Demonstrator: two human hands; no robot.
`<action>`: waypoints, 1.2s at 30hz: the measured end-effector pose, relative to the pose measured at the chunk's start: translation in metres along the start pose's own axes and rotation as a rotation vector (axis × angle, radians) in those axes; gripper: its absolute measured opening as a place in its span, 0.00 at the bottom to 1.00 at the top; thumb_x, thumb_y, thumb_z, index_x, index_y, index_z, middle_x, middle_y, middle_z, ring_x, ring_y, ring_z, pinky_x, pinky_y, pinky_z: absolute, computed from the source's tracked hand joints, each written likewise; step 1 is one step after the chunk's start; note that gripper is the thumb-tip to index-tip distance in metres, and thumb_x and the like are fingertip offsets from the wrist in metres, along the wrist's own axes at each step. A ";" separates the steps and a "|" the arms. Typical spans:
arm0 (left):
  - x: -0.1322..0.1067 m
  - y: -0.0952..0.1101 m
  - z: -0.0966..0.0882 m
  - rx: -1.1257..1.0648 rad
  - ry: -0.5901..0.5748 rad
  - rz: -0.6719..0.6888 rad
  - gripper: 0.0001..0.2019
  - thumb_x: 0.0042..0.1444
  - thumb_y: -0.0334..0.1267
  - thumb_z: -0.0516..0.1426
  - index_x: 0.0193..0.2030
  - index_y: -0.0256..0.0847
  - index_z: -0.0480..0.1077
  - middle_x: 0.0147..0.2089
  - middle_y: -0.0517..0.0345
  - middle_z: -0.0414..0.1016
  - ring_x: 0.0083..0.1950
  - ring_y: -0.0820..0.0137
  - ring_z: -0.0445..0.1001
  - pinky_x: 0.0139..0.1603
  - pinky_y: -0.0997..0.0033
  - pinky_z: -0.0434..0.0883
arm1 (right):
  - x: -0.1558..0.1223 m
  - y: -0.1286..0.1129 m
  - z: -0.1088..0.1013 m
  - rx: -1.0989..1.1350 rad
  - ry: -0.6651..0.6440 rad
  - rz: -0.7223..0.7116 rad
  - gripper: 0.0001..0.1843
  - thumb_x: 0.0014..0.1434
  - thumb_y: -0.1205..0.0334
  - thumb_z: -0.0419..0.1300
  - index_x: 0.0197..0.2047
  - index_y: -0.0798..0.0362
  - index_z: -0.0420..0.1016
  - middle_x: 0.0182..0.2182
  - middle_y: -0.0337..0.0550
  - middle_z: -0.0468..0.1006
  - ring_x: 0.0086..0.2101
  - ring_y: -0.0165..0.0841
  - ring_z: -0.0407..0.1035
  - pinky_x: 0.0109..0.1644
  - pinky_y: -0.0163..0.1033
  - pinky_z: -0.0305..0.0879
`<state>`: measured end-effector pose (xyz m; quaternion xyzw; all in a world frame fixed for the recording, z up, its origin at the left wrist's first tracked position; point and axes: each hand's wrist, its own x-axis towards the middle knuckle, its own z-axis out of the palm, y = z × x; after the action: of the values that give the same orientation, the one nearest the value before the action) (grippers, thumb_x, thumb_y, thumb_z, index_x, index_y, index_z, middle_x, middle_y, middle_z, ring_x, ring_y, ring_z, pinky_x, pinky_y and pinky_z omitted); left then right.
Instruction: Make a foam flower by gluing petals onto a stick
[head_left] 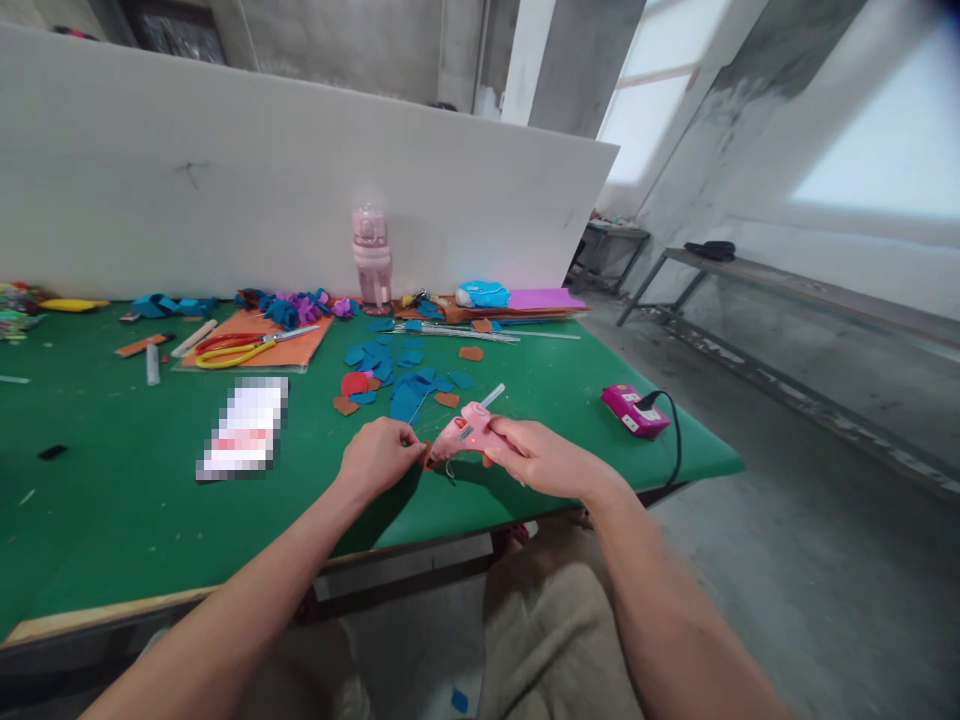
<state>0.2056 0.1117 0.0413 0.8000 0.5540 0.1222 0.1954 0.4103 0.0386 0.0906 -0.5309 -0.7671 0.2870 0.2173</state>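
Observation:
My right hand (529, 455) is wrapped round the handle of a pink hot glue gun (469, 428), which has a clear glue stick (493, 396) poking out of its back. The gun's nozzle points down and left at a small brown felt piece (427, 456). Pinched on that felt piece are the fingers of my left hand (381, 455), close beside the nozzle. Just beyond my hands lie several loose blue felt pieces (409, 395), a few brown ones (471, 353) and a red round piece (355, 383).
Scissors with yellow and red handles (236, 350) rest on an orange sheet (304, 345). A pink bottle (373, 265) stands against the white board (285, 180). A magenta power socket (634, 411) with a black cord sits at the right. A pixelated rectangle (246, 430) lies left.

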 end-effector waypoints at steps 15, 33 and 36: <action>0.000 -0.001 -0.001 -0.009 -0.002 -0.015 0.13 0.45 0.46 0.52 0.24 0.42 0.74 0.26 0.56 0.74 0.27 0.69 0.68 0.23 0.74 0.54 | -0.009 0.020 -0.021 0.349 -0.032 0.124 0.18 0.58 0.50 0.48 0.39 0.55 0.67 0.32 0.43 0.72 0.19 0.23 0.59 0.23 0.31 0.55; -0.003 -0.004 -0.021 -0.571 0.049 -0.045 0.16 0.41 0.50 0.56 0.24 0.37 0.74 0.19 0.62 0.68 0.22 0.76 0.59 0.22 0.77 0.54 | -0.003 0.093 -0.018 0.438 0.289 0.511 0.07 0.46 0.63 0.57 0.30 0.56 0.67 0.16 0.35 0.66 0.16 0.23 0.57 0.19 0.30 0.53; -0.009 0.001 -0.025 -0.606 0.070 -0.058 0.17 0.40 0.51 0.57 0.25 0.37 0.74 0.18 0.62 0.68 0.20 0.76 0.59 0.21 0.77 0.53 | -0.001 0.089 -0.016 0.348 0.344 0.529 0.09 0.45 0.58 0.58 0.26 0.56 0.69 0.15 0.36 0.66 0.16 0.25 0.57 0.20 0.31 0.52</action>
<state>0.1924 0.1072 0.0644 0.6842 0.5215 0.3039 0.4093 0.4820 0.0655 0.0427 -0.7068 -0.4950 0.3661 0.3484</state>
